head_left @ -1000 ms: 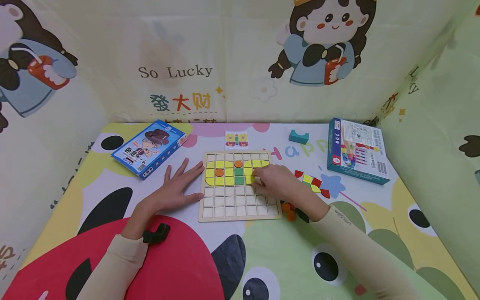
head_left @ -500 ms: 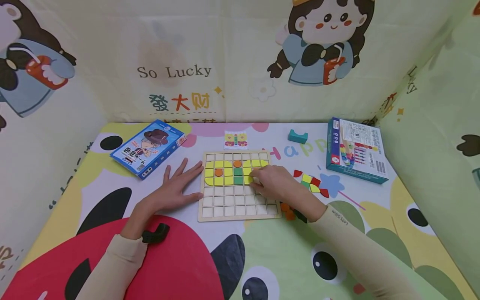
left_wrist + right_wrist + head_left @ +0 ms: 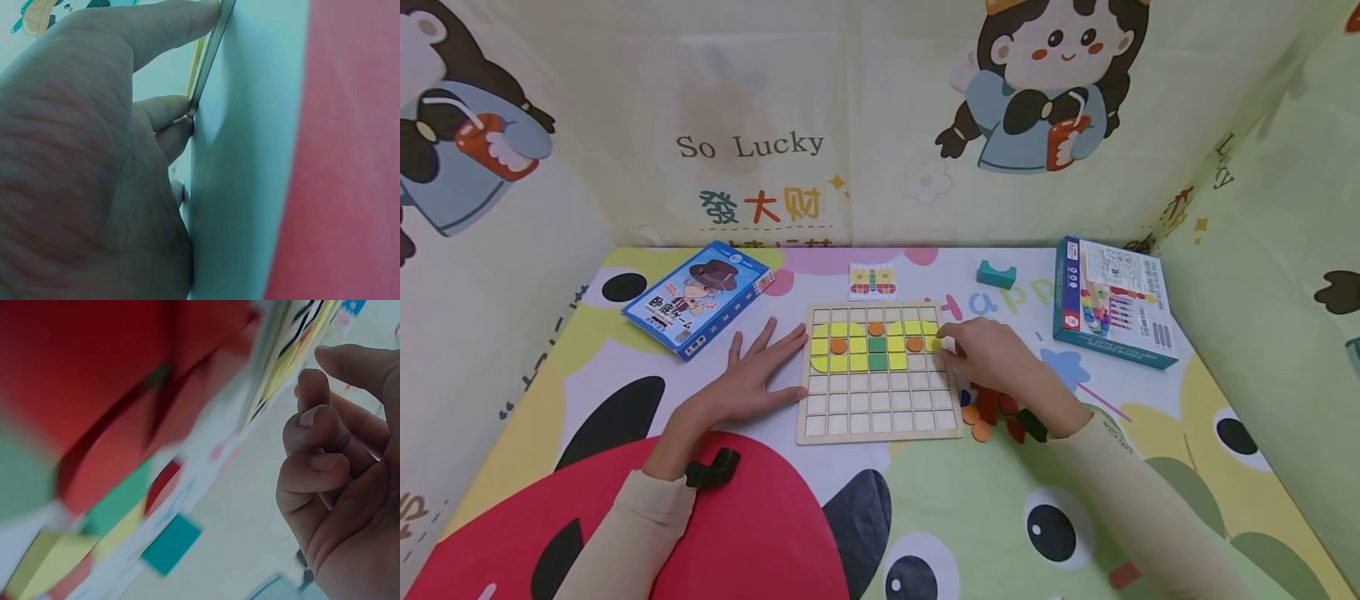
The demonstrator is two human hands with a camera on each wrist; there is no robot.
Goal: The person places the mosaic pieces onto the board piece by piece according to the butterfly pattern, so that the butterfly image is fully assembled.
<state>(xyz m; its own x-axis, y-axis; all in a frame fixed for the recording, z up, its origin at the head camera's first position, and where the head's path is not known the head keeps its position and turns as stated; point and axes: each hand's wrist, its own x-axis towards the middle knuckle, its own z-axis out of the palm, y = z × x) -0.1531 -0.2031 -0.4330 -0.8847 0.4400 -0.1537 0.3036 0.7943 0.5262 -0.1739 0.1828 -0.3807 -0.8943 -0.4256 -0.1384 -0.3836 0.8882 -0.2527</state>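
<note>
Two hands are at the gridded board, which lies mid-counter, toward the back edge of the counter. The left hand is spread and grasps nothing; its fingertips touch the board's left edge. The right hand has its fingers bent, with its fingertips at a yellow piece by the board's right edge; we cannot tell whether it pinches that piece or merely touches it. Inside the grid we see more yellow tiles, orange discs and green squares, while the rows along the board's front edge hold bare cells.

We judge the pieces light, stiff and thin, probably smooth enough to slide under a fingertip. We would take each by two opposite edges, and nudge it flat from above once it sits in its cell. The board looks rigid and light, so we would hold it by its rim, away from the cells.

Beside the board's right edge, red pieces lie loose under the right wrist. Near the counter's back edge we have a picture card and a teal block, with a blue box toward the back left corner and another box toward the back right corner.
</note>
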